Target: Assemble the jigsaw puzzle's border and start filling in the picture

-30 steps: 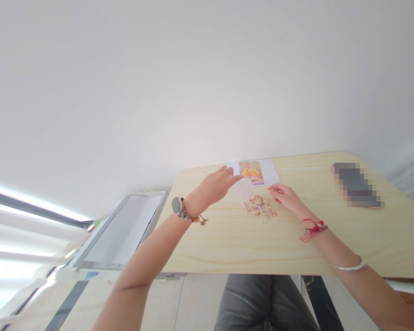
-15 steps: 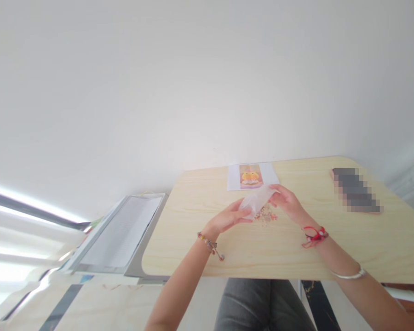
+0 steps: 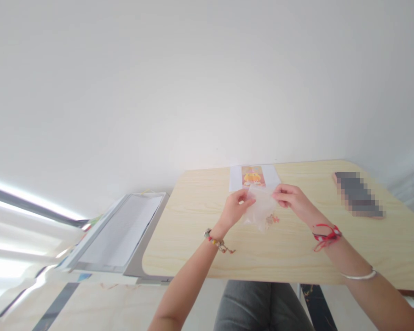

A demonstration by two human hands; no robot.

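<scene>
Holding a clear bag between them, 2 bare hands meet over a pale wooden table. The left hand pinches the bag's upper left edge between thumb and fingers, at 9 o'clock from the bag. The right hand pinches the upper right edge, at 2 o'clock from it. The bag hangs down from both grips, raised a little above the tabletop near the table's middle.

Small pinkish pieces show at the bag's lower right, at 5 o'clock; whether they lie inside it or on the table behind cannot be told.

A white sheet with an orange picture lies flat on the table at 12 o'clock from the bag, just beyond the hands. A blurred dark phone lies well apart at 3 o'clock, near the table's right edge. A grey tray of paper sits beside the table at 9 o'clock. Grey trousers show below the table edge at 6 o'clock.
</scene>
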